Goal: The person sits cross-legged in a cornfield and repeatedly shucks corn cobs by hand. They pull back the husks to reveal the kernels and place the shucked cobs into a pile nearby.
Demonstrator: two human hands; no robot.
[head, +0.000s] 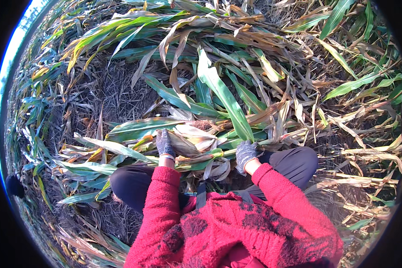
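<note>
My left hand (pixel 165 145), in a grey knit glove, is closed around the left end of a corn ear in its dry husk (pixel 184 143). To the right, my gloved right hand (pixel 247 154) is curled at a corn stalk (pixel 226 153) that lies across my lap; its fingertips are hidden. Pale opened husk leaves (pixel 196 134) and a tuft of brown silk (pixel 201 125) show just beyond the ear. One broad green corn leaf (pixel 226 97) slants away from the right hand. My bent knees (pixel 293 167) stick out beneath the stalks.
A thick heap of cut corn stalks (pixel 221 43) lies beyond my hands. More dry stalks (pixel 361 150) spread on the right. Straw-covered soil (pixel 117 90) shows at the left. Several yellow ears (pixel 70 253) lie at the lower left edge.
</note>
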